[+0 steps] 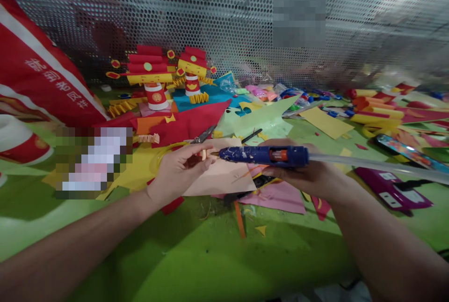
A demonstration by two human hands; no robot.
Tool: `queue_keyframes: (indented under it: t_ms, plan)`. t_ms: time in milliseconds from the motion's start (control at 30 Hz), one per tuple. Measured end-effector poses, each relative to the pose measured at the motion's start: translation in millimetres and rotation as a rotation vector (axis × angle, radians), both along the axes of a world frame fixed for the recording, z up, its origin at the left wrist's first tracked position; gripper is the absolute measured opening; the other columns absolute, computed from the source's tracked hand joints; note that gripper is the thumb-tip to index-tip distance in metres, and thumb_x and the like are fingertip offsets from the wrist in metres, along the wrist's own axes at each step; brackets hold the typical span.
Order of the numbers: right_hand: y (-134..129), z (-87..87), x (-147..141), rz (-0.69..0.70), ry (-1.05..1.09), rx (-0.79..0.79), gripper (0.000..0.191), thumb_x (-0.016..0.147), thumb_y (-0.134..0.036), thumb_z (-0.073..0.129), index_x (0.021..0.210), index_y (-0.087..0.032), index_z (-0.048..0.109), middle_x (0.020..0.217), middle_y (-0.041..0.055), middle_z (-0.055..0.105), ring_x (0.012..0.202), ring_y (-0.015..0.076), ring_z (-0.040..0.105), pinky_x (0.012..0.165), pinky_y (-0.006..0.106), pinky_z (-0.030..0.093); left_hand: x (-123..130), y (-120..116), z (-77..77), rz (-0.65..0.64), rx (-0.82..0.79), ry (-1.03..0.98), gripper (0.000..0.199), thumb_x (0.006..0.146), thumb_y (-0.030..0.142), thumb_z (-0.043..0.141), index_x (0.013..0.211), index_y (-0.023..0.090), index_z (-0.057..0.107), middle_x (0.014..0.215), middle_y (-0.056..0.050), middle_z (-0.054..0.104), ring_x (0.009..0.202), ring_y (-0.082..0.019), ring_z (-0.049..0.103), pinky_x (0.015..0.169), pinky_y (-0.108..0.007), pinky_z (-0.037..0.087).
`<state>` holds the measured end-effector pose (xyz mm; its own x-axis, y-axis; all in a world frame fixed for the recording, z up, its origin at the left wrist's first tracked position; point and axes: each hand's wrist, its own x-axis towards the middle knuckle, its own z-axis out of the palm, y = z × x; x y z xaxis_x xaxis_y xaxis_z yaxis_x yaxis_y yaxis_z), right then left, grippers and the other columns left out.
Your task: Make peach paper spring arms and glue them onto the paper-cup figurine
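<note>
My right hand (308, 175) is wrapped round a blue hot glue gun (252, 155), with a long clear glue stick (368, 165) running out of its back end. The gun's nozzle points left and meets, or nearly meets, a small pale paper piece (204, 154). That piece is pinched between the thumb and fingers of my left hand (180, 168). Beneath both hands lies a pale peach paper sheet (220, 178). Just beyond my left hand a pair of scissors (205, 134) shows in part, and a small folded pale paper strip (149, 138) lies to its left.
Two red and yellow paper figures (154, 89) stand at the back before a perforated metal screen (224, 21). Coloured paper scraps (329, 121) cover much of the green table (210, 264). A purple power strip (393, 194) and a phone (407, 150) lie at right, a paper cup (35, 147) at left.
</note>
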<state>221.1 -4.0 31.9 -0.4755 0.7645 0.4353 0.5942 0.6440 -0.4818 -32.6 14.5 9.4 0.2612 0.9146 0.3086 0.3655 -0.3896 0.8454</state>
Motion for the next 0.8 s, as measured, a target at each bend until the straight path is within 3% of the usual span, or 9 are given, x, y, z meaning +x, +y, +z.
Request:
queue_keyframes:
  t_ms: [500,800]
  plan:
    - [-0.3,3.3,-2.6,0.02,-0.054,0.054,0.026,0.083,-0.034,0.054,0.106,-0.023,0.058,0.1,0.0065,0.069,0.079,0.0211,0.068,0.062,0.03,0.055,2.4,1.4,-1.6,-0.002,-0.024,-0.043,0.029,0.074,0.026,0.061,0.102,0.02,0.067,0.086,-0.003,0.072,0.078,-0.015,0.067,0.064,-0.022,0.054]
    - [-1.4,6.6,-4.6,-0.029,-0.068,0.032,0.027,0.082,-0.037,0.054,0.104,-0.023,0.061,0.092,0.0069,0.07,0.074,0.0228,0.068,0.059,0.032,0.055,1.0,1.8,-3.0,-0.037,0.008,0.0,0.029,0.075,0.033,0.06,0.1,0.02,0.068,0.074,-0.003,0.07,0.075,-0.017,0.066,0.057,-0.022,0.052]
